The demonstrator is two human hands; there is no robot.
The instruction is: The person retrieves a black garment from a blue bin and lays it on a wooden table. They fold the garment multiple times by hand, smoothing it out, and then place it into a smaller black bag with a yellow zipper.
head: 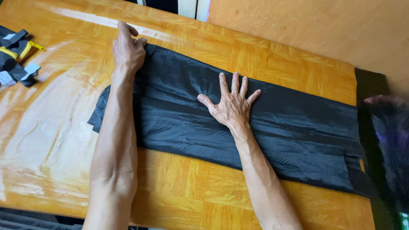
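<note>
Black-and-yellow strapped bundle (15, 53) with small white rectangular tags at far left edge of glossy orange wooden table (179, 187), well apart from folded cloth. Black shiny fabric (294, 127), folded into long band with lengthwise creases, lying diagonally across table middle, right end reaching table edge. Left hand (128, 49) pinching fabric's far-left corner, fingers curled closed on it; right hand (232, 104) spread open, palm pressed flat on fabric middle.
</note>
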